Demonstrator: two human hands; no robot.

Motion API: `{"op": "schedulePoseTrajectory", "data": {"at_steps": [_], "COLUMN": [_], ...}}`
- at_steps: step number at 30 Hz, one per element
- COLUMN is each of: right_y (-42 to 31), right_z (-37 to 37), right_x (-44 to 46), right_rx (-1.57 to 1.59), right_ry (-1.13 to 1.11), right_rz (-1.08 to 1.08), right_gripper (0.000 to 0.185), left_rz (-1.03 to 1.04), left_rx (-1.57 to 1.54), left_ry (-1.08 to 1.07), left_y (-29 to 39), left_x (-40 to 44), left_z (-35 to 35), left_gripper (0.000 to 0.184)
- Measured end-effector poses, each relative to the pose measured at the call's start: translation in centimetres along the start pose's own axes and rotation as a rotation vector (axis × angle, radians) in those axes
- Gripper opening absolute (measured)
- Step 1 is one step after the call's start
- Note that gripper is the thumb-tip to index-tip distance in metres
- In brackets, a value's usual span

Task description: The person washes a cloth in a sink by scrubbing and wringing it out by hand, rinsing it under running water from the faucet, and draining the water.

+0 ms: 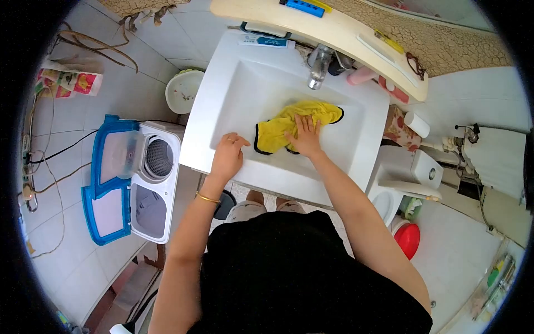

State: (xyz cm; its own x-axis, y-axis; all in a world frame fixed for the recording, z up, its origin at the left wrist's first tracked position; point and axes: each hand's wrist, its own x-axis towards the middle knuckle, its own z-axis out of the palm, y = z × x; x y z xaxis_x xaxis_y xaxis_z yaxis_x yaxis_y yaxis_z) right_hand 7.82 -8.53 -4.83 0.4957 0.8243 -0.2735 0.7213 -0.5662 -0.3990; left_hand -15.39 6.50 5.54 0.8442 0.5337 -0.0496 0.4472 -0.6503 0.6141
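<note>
A yellow cloth with dark edging (pixel 272 133) lies bunched in the white sink (pixel 222 111), below the metal faucet (pixel 319 69). My right hand (pixel 306 136) rests on top of the cloth, palm down, its fingers spread. Over the sink's left front rim is my left hand (pixel 229 153), fingers loosely bent and apart, with nothing visible in it. A small gap separates it from the cloth's left end. A gold bangle (pixel 208 197) circles my left wrist.
To the left stands a small twin-tub washing machine (pixel 172 183) with its blue-framed lids (pixel 111 214) raised. A toothpaste tube (pixel 267 42) lies on the sink's back ledge. A cream shelf (pixel 250 12) runs above. The toilet (pixel 386 195) and a red lid (pixel 408 240) are at right.
</note>
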Motion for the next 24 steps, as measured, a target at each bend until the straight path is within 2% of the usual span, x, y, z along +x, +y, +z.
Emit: {"op": "schedulePoseTrajectory", "data": {"at_steps": [5, 11, 14, 20, 21, 24], "right_y": [-3.3, -8.0, -9.9, -12.8, -13.4, -12.9], "right_z": [3.8, 3.7, 4.3, 4.3, 3.5, 3.2], "right_x": [5.4, 10.3, 10.6, 7.0, 5.8, 4.2], "right_rx": [0.062, 0.324, 0.354, 0.34, 0.341, 0.223], "right_ry": [0.129, 0.262, 0.285, 0.134, 0.033, -0.05], "right_rz": [-0.021, -0.11, -0.149, -0.451, -0.445, -0.667], "right_gripper": [0.077, 0.077, 0.079, 0.08, 0.079, 0.073], "left_rz": [-0.021, -0.027, -0.045, -0.098, -0.118, -0.16], "left_rx": [-0.05, -0.04, -0.051, -0.099, -0.076, 0.046], "left_ry": [0.049, 0.064, 0.076, 0.097, 0.131, 0.264], "left_y": [1.3, 0.7, 0.4, 0.1, 0.1, -0.1], "left_x": [-0.8, -1.0, -1.1, -1.0, -0.9, -0.6], "left_z": [-1.1, -3.0, -3.7, -4.2, -4.2, -4.2], "left_gripper": [0.034, 0.036, 0.037, 0.039, 0.04, 0.048]}}
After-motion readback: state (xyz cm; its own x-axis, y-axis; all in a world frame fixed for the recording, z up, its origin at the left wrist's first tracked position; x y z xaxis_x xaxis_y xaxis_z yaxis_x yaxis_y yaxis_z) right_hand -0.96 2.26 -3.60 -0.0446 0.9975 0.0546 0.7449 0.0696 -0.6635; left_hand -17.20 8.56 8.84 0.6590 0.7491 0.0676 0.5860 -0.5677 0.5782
